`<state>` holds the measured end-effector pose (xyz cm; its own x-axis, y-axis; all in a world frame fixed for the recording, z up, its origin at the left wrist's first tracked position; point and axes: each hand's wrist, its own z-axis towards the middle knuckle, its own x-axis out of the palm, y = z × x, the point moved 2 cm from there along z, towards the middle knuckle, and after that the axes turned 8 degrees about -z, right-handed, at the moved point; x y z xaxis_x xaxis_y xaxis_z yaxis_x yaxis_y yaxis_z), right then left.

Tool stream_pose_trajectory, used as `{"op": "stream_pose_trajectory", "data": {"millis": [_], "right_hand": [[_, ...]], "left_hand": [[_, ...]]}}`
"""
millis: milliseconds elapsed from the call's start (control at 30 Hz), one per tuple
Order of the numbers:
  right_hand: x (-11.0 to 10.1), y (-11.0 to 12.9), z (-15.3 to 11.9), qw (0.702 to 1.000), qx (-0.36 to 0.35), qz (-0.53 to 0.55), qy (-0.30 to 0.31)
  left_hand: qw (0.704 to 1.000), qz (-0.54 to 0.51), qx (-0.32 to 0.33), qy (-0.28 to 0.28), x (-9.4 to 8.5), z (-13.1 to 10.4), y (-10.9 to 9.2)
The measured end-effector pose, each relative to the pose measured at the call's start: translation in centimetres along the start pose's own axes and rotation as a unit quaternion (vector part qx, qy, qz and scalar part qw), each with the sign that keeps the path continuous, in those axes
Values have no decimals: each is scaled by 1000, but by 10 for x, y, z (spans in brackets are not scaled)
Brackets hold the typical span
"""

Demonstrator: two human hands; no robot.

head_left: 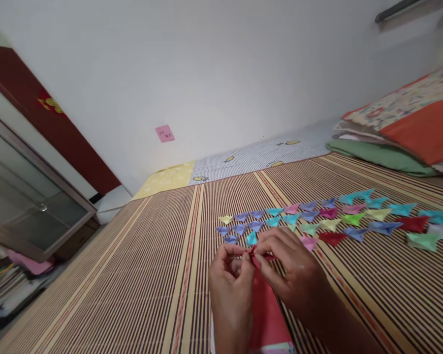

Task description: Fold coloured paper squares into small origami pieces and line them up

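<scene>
Between the fingertips of both hands is a small red folded paper (252,252), mostly covered by the fingers. My left hand (230,282) pinches its left side with thumb and index finger. From the right, my right hand (297,270) grips it in a thumb-and-finger pinch. Below the hands lies a stack of coloured paper sheets (268,314), red on top with pale edges showing. Just beyond my fingers stand rows of small folded paper boats in blue, teal, pink, green, yellow and red, including a teal boat (251,239) and a red boat (332,238).
A striped bamboo mat (143,275) spreads beneath everything. Folded bedding with a floral pillow (409,108) is piled at the right. Along the white wall (221,64) runs a patterned cloth (239,160). A glass-fronted cabinet door (29,191) stands at the left.
</scene>
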<state>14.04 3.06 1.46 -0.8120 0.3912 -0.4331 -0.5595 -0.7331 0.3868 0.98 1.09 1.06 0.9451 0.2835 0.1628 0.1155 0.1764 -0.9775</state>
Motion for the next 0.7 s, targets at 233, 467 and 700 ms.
{"op": "stream_pose_trajectory", "data": {"millis": [233, 467, 700], "right_hand": [[2, 5, 1, 1000, -3, -6, 29], [5, 2, 0, 1000, 8, 6, 1], [2, 4, 2, 1000, 1, -8, 24]], "left_hand": [[999, -1, 4, -45, -7, 4, 6], [1000, 5, -15, 3, -1, 4, 8], [1000, -1, -7, -12, -3, 5, 8]]}}
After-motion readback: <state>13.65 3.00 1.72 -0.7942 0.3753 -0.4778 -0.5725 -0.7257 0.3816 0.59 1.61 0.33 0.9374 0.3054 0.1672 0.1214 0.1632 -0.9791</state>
